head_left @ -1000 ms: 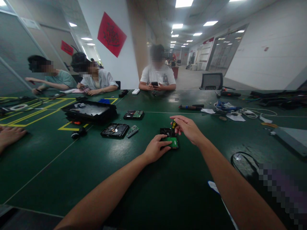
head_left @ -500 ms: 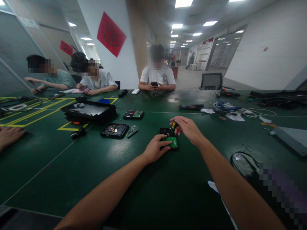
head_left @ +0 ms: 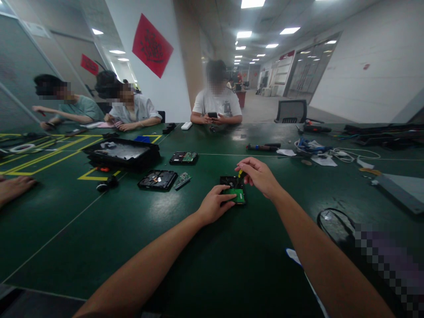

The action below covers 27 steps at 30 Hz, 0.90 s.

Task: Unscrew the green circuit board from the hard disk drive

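A black hard drive with a green circuit board (head_left: 240, 195) lies on the dark green table in front of me. My left hand (head_left: 216, 204) grips it from the left, its fingers over the board and the thumb near the close edge. Above the far right part of the drive, my right hand (head_left: 258, 176) is closed round a small yellow and black screwdriver (head_left: 240, 172). The screwdriver stands nearly upright with its tip down at the drive. Whether the tip sits in a screw is too small to tell.
Left of the drive lie an opened drive case (head_left: 157, 180), a loose circuit board (head_left: 183, 180), another hard drive (head_left: 183, 157) and a black tray (head_left: 122, 152). A person's hand (head_left: 15, 190) rests at the left edge. Cables (head_left: 311, 146) and a grey metal part (head_left: 399, 192) lie right.
The right hand has dipped and turned slightly about the screwdriver. My left hand and the hard drive have stayed put. The whole view has shifted very slightly.
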### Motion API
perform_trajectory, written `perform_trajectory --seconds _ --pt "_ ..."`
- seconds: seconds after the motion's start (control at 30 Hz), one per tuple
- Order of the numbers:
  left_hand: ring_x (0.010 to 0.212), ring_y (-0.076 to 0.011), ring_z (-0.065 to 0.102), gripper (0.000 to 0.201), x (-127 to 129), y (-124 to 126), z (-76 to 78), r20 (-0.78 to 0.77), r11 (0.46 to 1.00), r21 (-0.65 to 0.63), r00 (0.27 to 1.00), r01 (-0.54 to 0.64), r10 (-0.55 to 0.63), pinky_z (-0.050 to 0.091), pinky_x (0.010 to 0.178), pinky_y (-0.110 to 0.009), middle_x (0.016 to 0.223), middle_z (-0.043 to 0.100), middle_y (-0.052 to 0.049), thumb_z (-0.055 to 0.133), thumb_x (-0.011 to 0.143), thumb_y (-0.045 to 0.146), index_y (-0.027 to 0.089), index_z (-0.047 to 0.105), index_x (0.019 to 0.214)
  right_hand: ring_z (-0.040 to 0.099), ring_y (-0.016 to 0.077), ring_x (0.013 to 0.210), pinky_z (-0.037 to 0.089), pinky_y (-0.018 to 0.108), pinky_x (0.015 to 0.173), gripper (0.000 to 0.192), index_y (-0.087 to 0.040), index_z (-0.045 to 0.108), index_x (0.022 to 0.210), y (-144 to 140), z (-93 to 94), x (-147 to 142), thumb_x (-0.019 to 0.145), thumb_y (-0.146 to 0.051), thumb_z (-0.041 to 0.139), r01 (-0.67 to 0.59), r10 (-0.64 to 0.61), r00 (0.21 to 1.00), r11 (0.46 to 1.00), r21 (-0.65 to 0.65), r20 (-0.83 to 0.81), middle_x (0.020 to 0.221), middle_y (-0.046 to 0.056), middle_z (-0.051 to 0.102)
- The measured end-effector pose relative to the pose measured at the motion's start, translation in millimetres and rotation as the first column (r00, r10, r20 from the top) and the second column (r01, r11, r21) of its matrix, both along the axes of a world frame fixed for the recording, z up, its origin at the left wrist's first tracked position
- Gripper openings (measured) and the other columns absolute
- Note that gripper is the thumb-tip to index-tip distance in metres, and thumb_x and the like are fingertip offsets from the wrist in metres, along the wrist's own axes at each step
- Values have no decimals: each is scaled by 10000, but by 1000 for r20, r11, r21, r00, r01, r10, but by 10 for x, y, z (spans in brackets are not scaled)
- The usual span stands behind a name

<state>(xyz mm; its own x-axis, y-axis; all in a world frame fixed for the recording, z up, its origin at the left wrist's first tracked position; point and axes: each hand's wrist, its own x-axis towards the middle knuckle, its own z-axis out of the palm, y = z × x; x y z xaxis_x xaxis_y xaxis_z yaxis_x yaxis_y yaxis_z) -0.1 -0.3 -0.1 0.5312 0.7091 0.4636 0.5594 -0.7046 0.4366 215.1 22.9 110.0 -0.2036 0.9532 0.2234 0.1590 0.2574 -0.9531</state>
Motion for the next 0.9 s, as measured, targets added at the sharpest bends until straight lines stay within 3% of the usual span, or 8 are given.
perform_trajectory --seconds 0.17,0.27,0.47,0.7,0.9 --pt "1329 -302 539 333 -4 6 -16 6 1000 4 1000 -1 1 475 1113 -531 1437 572 -108 683 965 365 299 730 1287 614 114 597 458 249 499 350 -197 717 1088 -23 20 -21 963 -489 568 -58 55 996 997 -45 -77 1010 82 714" --pt "1327 -300 543 338 -4 14 -31 9 1000 4 1000 2 -2 476 1114 -530 1439 571 -103 689 960 370 305 728 1290 598 122 610 438 250 495 347 -213 726 1125 -29 29 -14 954 -478 580 -50 49 997 999 -20 -53 959 62 701" --pt "1334 -310 538 339 1 6 -14 8 1000 5 1000 -2 2 478 1112 -540 1437 574 -101 696 956 363 312 728 1290 573 135 622 434 250 526 295 -196 686 919 1 10 7 888 -490 685 27 -29 999 999 44 39 776 21 674" --pt "1335 -307 536 339 -3 -1 -5 12 1000 3 1000 -5 5 471 1121 -525 1432 577 -105 690 960 363 300 731 1290 572 106 584 393 231 466 294 -216 704 1055 8 5 11 969 -457 561 -24 24 1000 1000 0 14 1044 66 745" --pt "1333 -304 537 330 -5 0 -12 9 1000 2 1000 -2 2 473 1119 -527 1436 573 -106 688 962 365 294 735 1281 613 129 642 490 262 551 321 -203 725 1088 -18 35 3 971 -448 554 -68 66 996 997 -35 -64 982 70 711"
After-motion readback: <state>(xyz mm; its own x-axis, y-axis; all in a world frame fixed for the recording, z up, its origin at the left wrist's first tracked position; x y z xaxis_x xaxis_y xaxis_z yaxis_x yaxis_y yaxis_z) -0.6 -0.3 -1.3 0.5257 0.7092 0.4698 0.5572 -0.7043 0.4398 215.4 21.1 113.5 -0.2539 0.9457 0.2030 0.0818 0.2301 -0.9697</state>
